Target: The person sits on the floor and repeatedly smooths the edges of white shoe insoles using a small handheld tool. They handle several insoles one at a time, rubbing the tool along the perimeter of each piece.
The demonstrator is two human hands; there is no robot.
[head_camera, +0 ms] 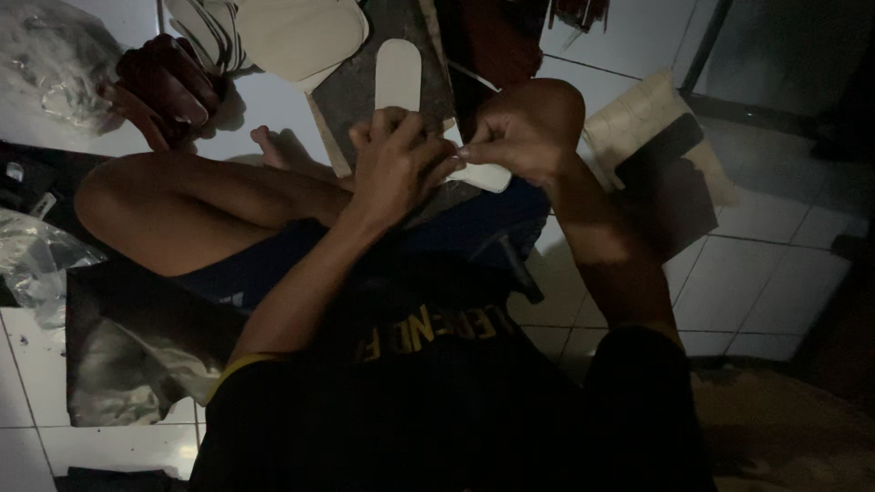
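A white shoe insole (398, 75) lies on a dark grey board (351, 91) across my lap, its rounded end pointing away from me. My left hand (394, 164) presses down on the insole's middle with curled fingers. My right hand (510, 137) pinches the insole's near end (488, 176) at its edge. What the right fingertips hold besides the insole is too dark to tell. I sit cross-legged on a tiled floor, my bare knee (114, 196) at the left.
A stack of pale insole-shaped pieces (292, 32) lies at the top. Dark red sandals (159, 87) sit at upper left. Crumpled clear plastic bags (36, 260) lie at the left. A cream quilted pad (638, 114) with a dark sheet (674, 182) is at the right.
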